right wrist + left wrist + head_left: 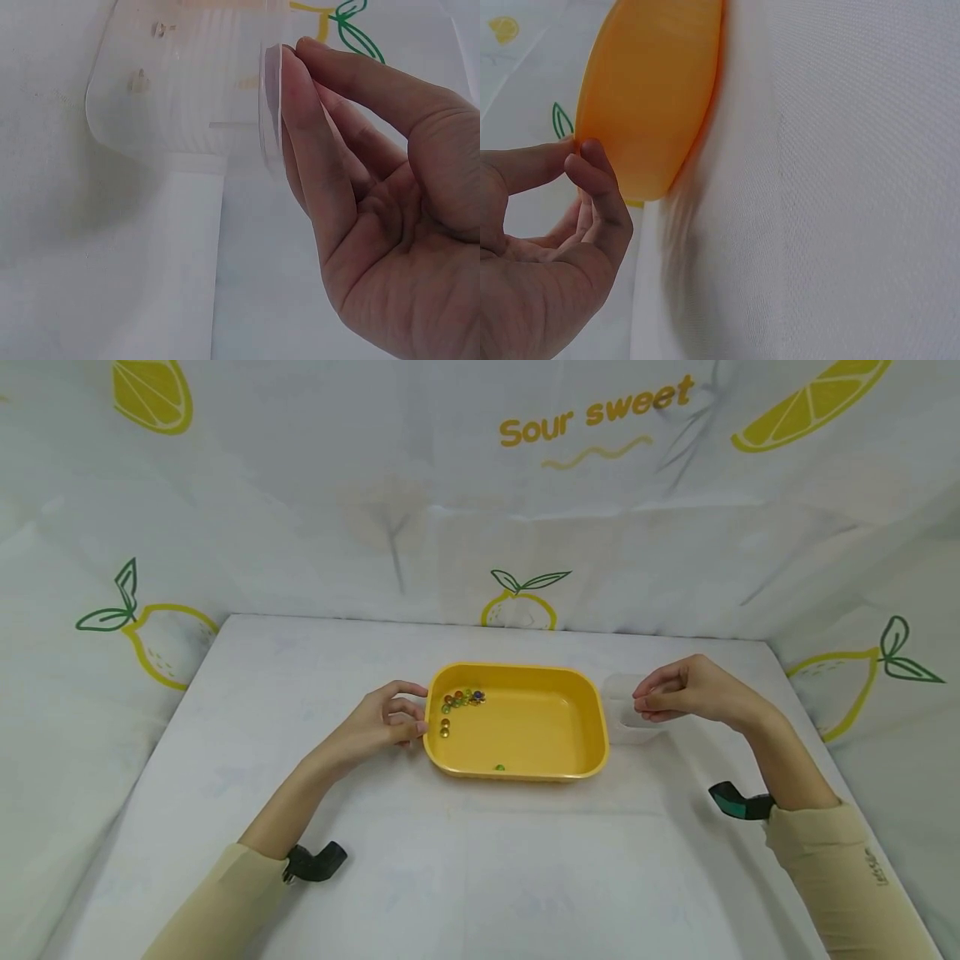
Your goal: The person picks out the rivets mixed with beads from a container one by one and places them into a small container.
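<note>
A yellow tray (525, 727) stands on the white table. Small coloured glass marbles (465, 697) cluster in its far left corner, a pair lies below them, and one green marble (500, 767) sits by the near wall. My left hand (386, 718) grips the tray's left rim, thumb and fingertips on its edge in the left wrist view. Beside the tray's right end stands a clear plastic container (180, 90). Over that container my right hand (678, 692) has thumb and fingertips drawn together, right at the rim in the right wrist view. I cannot tell whether anything is between them.
The white table (480, 860) reaches toward me in front of the tray. White cloth with lemon prints (517, 606) hangs behind it and at both sides. Each wrist wears a black camera mount (318, 862).
</note>
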A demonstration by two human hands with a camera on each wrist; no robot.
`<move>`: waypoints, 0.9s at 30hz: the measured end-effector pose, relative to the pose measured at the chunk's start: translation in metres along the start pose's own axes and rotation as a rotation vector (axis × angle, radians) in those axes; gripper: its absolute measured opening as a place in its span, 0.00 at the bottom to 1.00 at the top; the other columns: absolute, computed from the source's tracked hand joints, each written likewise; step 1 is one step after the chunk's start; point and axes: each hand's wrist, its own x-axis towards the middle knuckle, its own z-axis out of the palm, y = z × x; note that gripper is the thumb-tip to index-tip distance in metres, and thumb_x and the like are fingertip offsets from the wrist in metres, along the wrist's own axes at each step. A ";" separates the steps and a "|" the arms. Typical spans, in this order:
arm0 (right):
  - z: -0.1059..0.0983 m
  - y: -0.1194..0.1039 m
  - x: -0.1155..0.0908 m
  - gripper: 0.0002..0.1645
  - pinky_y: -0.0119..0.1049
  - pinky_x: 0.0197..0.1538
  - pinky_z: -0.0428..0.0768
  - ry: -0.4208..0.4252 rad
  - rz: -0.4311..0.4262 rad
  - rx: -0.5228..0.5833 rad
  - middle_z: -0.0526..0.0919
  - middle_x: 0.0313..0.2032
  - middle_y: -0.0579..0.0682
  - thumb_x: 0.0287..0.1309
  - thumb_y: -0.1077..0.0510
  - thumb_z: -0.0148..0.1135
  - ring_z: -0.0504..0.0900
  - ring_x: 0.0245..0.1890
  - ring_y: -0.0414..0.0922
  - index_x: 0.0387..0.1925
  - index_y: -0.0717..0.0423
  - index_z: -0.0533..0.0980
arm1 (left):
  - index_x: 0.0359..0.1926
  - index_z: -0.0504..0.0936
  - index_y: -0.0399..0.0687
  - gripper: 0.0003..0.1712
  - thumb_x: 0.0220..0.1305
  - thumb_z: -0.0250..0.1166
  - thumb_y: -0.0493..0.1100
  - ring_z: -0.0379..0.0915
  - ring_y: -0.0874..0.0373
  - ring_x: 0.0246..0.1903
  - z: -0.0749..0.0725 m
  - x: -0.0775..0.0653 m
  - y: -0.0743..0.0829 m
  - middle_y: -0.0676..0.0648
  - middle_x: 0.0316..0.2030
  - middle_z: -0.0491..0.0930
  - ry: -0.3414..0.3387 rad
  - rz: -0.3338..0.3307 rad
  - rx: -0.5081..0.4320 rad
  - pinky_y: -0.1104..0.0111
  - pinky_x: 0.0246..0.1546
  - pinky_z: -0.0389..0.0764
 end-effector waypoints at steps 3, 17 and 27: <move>0.000 0.000 0.000 0.20 0.40 0.50 0.92 0.004 -0.005 -0.001 0.94 0.46 0.57 0.72 0.59 0.70 0.94 0.42 0.43 0.56 0.72 0.82 | 0.74 0.69 0.45 0.34 0.70 0.70 0.40 0.82 0.49 0.41 0.001 0.000 0.000 0.42 0.50 0.82 0.003 -0.002 0.001 0.65 0.45 0.88; 0.000 -0.005 0.001 0.20 0.41 0.50 0.92 0.054 -0.040 -0.001 0.94 0.46 0.56 0.72 0.59 0.70 0.95 0.42 0.43 0.56 0.71 0.83 | 0.73 0.69 0.45 0.34 0.70 0.70 0.40 0.81 0.48 0.41 0.000 0.000 -0.001 0.42 0.49 0.82 0.001 0.006 -0.003 0.65 0.45 0.88; -0.001 -0.016 0.002 0.21 0.38 0.51 0.92 0.078 -0.059 -0.024 0.95 0.46 0.52 0.72 0.57 0.71 0.95 0.42 0.43 0.58 0.69 0.83 | 0.73 0.70 0.46 0.34 0.70 0.70 0.40 0.81 0.49 0.41 0.000 0.000 -0.001 0.43 0.48 0.83 0.006 0.000 -0.006 0.65 0.45 0.88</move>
